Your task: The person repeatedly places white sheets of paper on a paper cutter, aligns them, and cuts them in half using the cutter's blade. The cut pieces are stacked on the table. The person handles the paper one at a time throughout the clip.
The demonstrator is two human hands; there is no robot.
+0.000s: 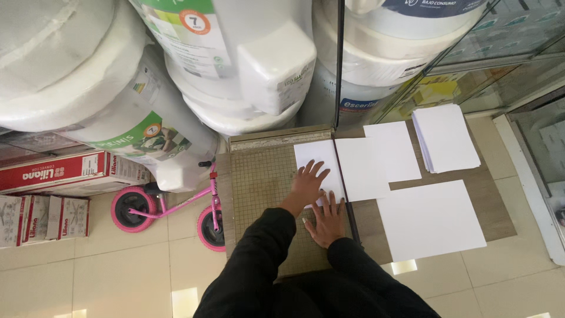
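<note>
Left hand: my left hand (308,184) lies flat, fingers spread, palm down on the lower edge of the white sheet (318,168); it grips nothing, only presses.
Right hand: my right hand (327,219) is also flat and unclenched, fingers fanned, resting on the gridded bed just below the sheet, near the cutting edge; it grasps nothing.
White sheet: it lies on the paper cutter (259,188), at the top right corner of the grid, its right side against the blade rail. My left fingers overlap its lower part; my right fingertips reach up to about its bottom edge, though I cannot quite tell whether they touch it.
Paper cutter: a tan board with a fine grid, sitting on the left end of the counter (494,212), a ruler strip along its far edge.
Cut pieces: two white pieces (379,159) lie just right of the blade rail, overlapping each other.
Large sheet: a bigger white sheet (431,219) lies near the counter's front edge, right of my right hand.
Stack: a pile of white paper (446,137) sits at the far right of the counter, well apart from both hands.
Floor, left: a pink balance bike (170,209) stands beside the counter, below big white wrapped rolls (106,88).
</note>
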